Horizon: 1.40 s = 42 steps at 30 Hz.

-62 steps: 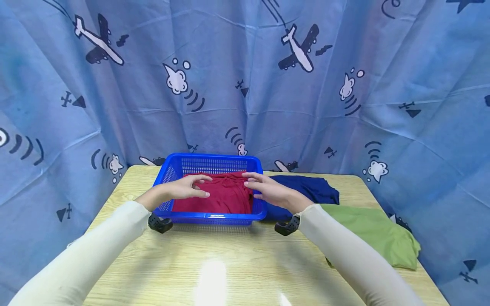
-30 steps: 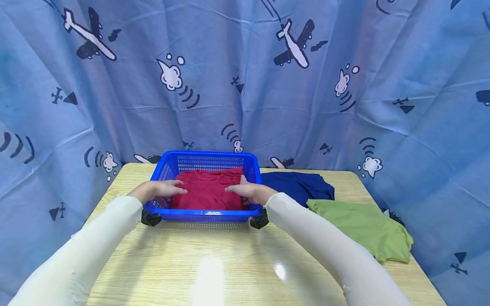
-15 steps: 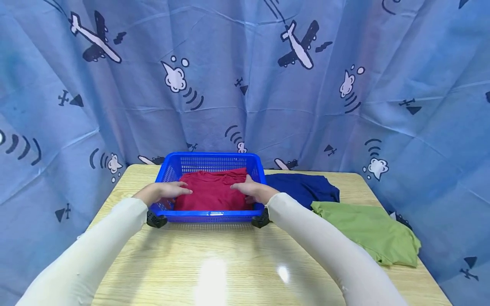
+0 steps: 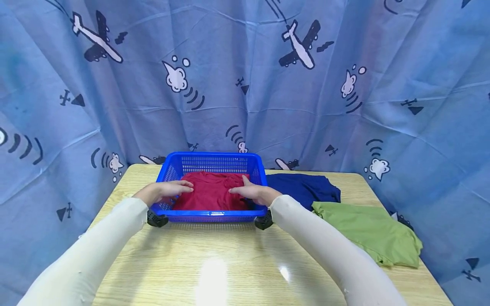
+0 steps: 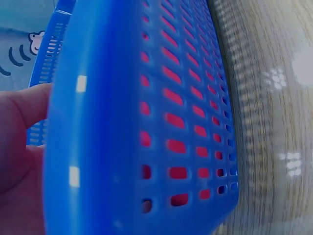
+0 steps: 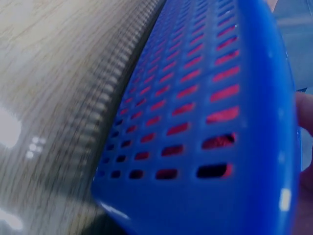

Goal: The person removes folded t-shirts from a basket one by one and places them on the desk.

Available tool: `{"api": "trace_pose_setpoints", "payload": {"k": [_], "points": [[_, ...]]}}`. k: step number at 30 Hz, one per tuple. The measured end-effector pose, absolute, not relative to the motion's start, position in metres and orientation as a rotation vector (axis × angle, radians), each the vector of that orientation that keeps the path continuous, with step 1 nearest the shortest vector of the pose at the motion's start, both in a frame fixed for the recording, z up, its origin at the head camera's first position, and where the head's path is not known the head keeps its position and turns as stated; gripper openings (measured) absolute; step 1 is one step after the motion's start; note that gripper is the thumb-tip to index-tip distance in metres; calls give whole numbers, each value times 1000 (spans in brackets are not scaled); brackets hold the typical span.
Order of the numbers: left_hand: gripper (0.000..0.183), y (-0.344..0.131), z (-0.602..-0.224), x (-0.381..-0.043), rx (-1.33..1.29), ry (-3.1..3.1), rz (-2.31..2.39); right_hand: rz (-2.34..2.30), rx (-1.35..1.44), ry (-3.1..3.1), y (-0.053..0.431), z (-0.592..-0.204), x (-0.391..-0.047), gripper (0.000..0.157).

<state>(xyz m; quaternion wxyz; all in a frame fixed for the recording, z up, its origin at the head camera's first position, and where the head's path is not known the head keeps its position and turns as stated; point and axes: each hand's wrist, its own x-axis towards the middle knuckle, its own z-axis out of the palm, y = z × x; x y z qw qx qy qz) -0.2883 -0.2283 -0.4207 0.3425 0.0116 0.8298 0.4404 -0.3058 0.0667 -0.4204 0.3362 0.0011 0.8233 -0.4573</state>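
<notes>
A folded red garment point(image 4: 208, 193) lies inside a blue plastic basket point(image 4: 210, 213) with slotted walls. At its left side my left hand point(image 4: 166, 190) reaches over the basket's front left, thumb and a finger touching the cloth. My right hand point(image 4: 254, 192) is at the right side, its thumb on the red cloth and one finger pointing up and apart. The lower fingers of both hands are hidden in the basket. In the wrist views the rim covers most of each hand, and red cloth shows through the slots.
Right of the basket lies a dark blue folded garment point(image 4: 302, 189), with a green one point(image 4: 371, 231) in front of it near the table's right edge. The wooden table point(image 4: 183, 263) extends in front. A blue airplane-print curtain point(image 4: 214, 85) hangs behind.
Both hands have come down from above the basket to the red garment's sides. Its raised back right corner has since flattened, and the right hand's thumb has shifted slightly left.
</notes>
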Motion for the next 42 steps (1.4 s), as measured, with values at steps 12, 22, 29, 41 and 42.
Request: {"api": "trace_pose_setpoints", "payload": {"k": [12,22,29,41,42], "points": [[63,-228,-420,-292,-22,2079,1255,-1349,38,2015,68,-422,-310,86],[50,-227,-426,-294,62,2183,1128,-1307,-71,2010,67,-426,-309,62],[46,-227,-430,-294,74,2142,1186,-1248,-143,1970,68,-429,-309,62],[61,-227,-431,-293,68,2146,1231,-1235,-135,2144,66,-431,-305,54],[62,-227,-431,-292,66,2164,1221,-1234,-132,2171,66,-431,-304,55]]}}
